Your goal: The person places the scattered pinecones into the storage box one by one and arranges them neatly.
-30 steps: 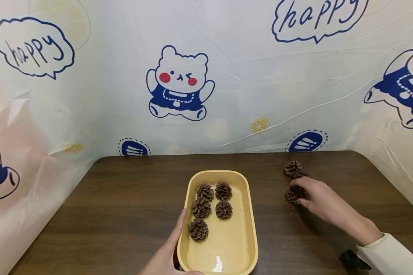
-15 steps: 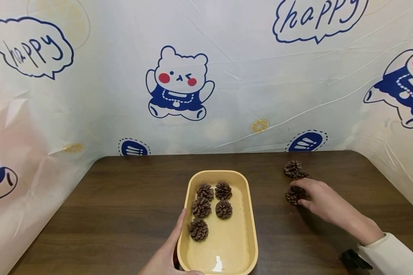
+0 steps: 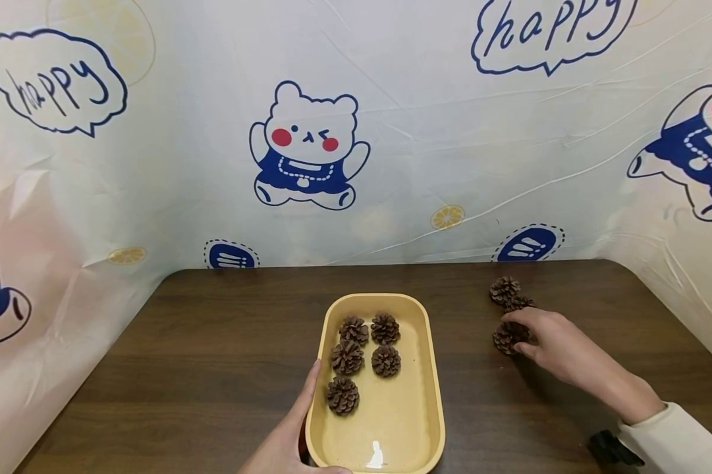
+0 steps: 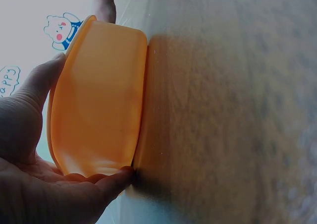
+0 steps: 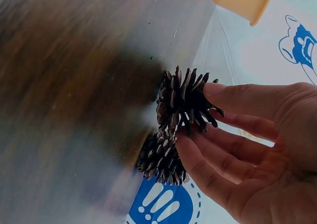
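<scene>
Backdrop (image 3: pixel 403 151), pale with blue print, closes the scene at the far side. Surface (image 3: pixel 225 342), dark and wood-grained, carries the rest. Tray (image 3: pixel 397 421), yellow, stands near the middle, its long axis running near to far. Sleeve (image 3: pixel 682 434), light, enters at the near right; a dark object (image 3: pixel 613 447) beside it cannot be identified. Left hand (image 3: pixel 284 441) grips the tray's near left corner, its fingers bent about the wall, presumably as a steady. Right hand (image 3: pixel 560 345) pinches the near cone (image 3: pixel 510 339) between thumb and fingers, to the right of the tray; whether this cone has left the surface cannot be told. The step in hand is judged to be its pick-up. The next move would call for a firm pinch and a straight lift, as the middle cone (image 3: pixel 518 303), partly hidden, lies close on the far side and could catch. The far cone (image 3: pixel 504 290) lies beyond. Five tray cones (image 3: pixel 342 395) sit three along the left wall, two to their right; any carry leftward must pass over the tray's right wall.
</scene>
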